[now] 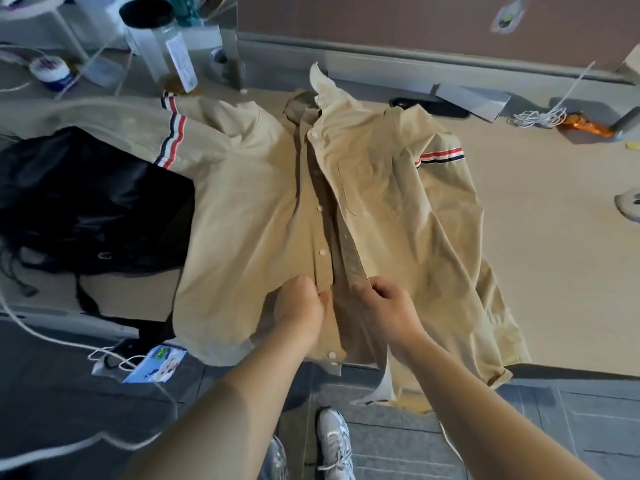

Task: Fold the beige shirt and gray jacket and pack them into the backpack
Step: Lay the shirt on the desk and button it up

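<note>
Clear jar (159,43) with black lid: upright, far ahead and left of the left hand (301,306). Blue-and-white tub (52,72): farther left. Coiled white cord (538,117) touching an orange item (585,126): far ahead and right of the right hand (388,303). Blue-and-white packet (156,363): nearer, left of the left hand. Gray sneakers (334,441): on the floor below both.

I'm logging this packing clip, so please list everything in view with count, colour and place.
shirt: one, beige with striped sleeve bands, lying open on the table, hem over the near edge
backpack: one, black, left of the shirt, a sleeve overlapping its top
jar: one, clear with black lid, far left
cord: one bundle, white, far right
table: one, light wood
shoes: two, pale, on the floor below
left hand: pinches the shirt's button edge
right hand: grips the opposite front edge
</note>
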`<state>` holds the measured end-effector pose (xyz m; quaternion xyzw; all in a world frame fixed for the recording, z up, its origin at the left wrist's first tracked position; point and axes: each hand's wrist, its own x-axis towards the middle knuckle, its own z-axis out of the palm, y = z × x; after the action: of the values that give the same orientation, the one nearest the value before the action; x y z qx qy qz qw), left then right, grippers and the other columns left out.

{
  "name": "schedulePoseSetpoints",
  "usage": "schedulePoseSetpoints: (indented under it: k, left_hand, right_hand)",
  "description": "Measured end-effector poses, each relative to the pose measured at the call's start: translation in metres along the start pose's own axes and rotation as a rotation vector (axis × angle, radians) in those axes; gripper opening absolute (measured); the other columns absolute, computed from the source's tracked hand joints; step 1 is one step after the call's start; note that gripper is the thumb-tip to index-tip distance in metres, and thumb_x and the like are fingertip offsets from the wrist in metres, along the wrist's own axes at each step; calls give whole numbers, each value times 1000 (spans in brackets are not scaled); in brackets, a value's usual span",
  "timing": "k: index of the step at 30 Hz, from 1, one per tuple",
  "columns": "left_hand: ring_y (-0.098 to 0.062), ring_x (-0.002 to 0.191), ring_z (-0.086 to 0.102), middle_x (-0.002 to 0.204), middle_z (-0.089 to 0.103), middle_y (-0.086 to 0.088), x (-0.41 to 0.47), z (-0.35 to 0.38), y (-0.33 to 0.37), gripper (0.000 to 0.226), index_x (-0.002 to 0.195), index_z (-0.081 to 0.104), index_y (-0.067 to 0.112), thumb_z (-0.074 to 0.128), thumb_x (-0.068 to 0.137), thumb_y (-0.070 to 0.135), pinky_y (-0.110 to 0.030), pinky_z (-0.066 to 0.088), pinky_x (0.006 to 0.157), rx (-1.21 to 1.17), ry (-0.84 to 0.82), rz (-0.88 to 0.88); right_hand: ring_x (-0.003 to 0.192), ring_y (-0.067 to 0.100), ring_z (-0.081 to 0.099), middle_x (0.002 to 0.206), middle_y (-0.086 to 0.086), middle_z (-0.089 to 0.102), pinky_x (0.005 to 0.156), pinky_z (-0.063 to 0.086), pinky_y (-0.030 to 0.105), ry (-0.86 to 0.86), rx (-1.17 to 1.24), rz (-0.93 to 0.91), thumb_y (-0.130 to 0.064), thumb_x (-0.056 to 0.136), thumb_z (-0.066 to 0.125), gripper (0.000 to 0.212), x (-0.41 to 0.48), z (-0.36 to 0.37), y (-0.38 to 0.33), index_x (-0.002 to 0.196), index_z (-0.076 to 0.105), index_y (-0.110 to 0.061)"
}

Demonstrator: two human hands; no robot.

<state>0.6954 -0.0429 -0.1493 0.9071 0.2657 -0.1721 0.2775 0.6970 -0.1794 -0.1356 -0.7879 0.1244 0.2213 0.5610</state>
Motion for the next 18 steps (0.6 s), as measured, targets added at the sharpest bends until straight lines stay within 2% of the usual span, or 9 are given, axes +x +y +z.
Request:
schedulePoseSetpoints:
  k: [2,4,6,8,10,12,14,16,18]
  left_hand:
    - [-19,83,61,97,68,-1,-4,-5,-4,27,98,65,17,60,89,42,-28,46,71,-127,-16,-38]
    - [-14,80,58,92,67,3,-12,-16,-7,25,94,65,19,62,87,43,-27,44,70,-241,-15,-17]
    - [-16,80,66,89,70,3,-21,-24,-11,20,84,62,23,65,86,42,-31,54,74,-423,-39,5]
    - [-20,82,70,86,73,-1,-28,-30,-11,17,78,63,23,66,86,37,-37,58,80,-641,-85,-28]
    - [-20,86,70,89,73,-2,-32,-32,-9,12,84,67,20,65,88,30,-36,58,83,-771,-133,-65]
    - [-24,89,70,88,73,-3,-31,-32,-8,8,84,67,21,64,90,25,-40,56,87,-802,-143,-46]
    - [-26,90,69,87,73,-2,-32,-34,-8,10,80,65,26,64,89,22,-42,56,88,-790,-138,-21]
    - [-20,86,69,86,71,2,-32,-34,-9,8,82,63,26,67,88,22,-37,57,85,-782,-110,-23]
    - [-11,79,66,85,70,3,-34,-35,-9,4,85,65,22,69,85,22,-27,58,75,-799,-68,-36]
  right_hand:
    - [69,18,58,74,8,66,65,51,36,-48,-16,-26,-35,91,59,27,-2,2,-3,84,68,-11]
    - [70,16,60,73,1,67,67,52,38,-66,-57,-35,-37,89,61,24,0,4,-4,80,67,-16]
    - [74,18,63,76,2,70,74,55,42,-95,-58,-27,-38,88,63,23,1,6,-4,76,68,-19]
    - [76,22,64,77,6,71,75,54,42,-130,42,-8,-33,90,62,23,0,8,-5,76,70,-16]
    - [73,22,62,75,9,68,67,53,34,-168,237,14,-22,94,58,22,-5,10,-8,81,69,-8]
    - [65,16,62,73,10,66,59,51,23,-190,358,4,-14,95,55,19,-9,11,-13,86,66,0]
    - [62,12,63,72,9,67,56,50,19,-163,408,-25,-11,94,56,18,-11,10,-14,87,65,3]
    - [67,14,64,76,11,69,61,51,23,-107,422,-78,-14,93,57,20,-13,8,-16,86,68,1]
    - [69,14,63,76,9,69,62,51,24,-81,437,-115,-15,93,58,20,-15,6,-19,84,69,-1]
